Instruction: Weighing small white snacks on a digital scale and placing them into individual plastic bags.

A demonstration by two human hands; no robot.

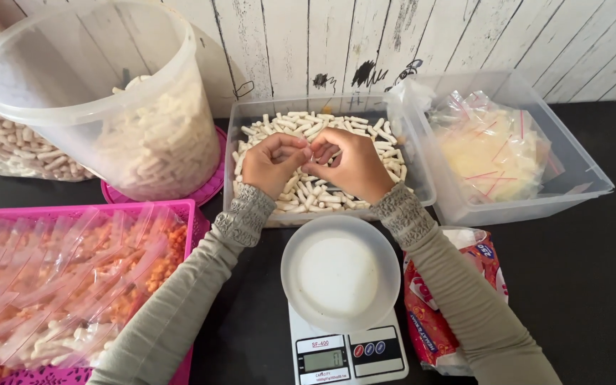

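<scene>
Over the clear rectangular plastic tub (251,114) of pale, short stick-shaped snacks (301,127), left hand (272,162) and right hand (351,165) meet, fingers curled; whether they pinch anything, I cannot tell.

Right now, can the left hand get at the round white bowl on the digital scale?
Probably yes. The left hand is over the clear rectangular tub of white stick snacks, pinching something small with the right hand. The round white bowl sits open just nearer the body, nothing between.
</scene>
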